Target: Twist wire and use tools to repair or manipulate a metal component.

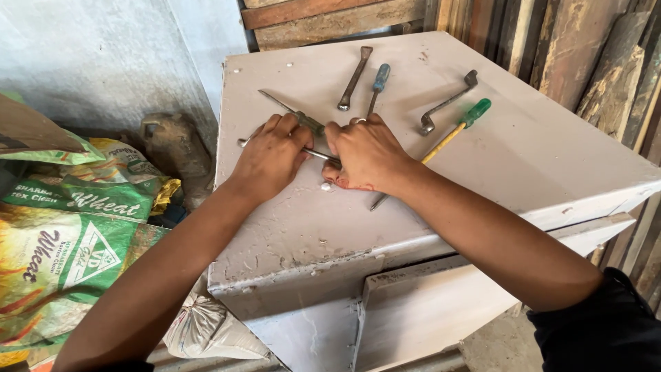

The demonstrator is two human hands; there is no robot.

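Note:
Both my hands rest on top of a pale grey painted cabinet (523,158). My left hand (270,157) lies with fingers curled over a thin metal rod (318,155) that runs between the two hands. My right hand (368,155) is closed on the rod's other end. A screwdriver with a dull green handle (295,114) lies just beyond my left fingers. A yellow-shafted screwdriver with a bright green handle (463,122) passes under my right wrist.
A flat spanner (353,78), a blue-handled screwdriver (378,83) and a bent socket wrench (447,103) lie further back on the cabinet top. Printed green grain sacks (69,234) are piled at the left. Wooden planks (585,48) lean behind and to the right.

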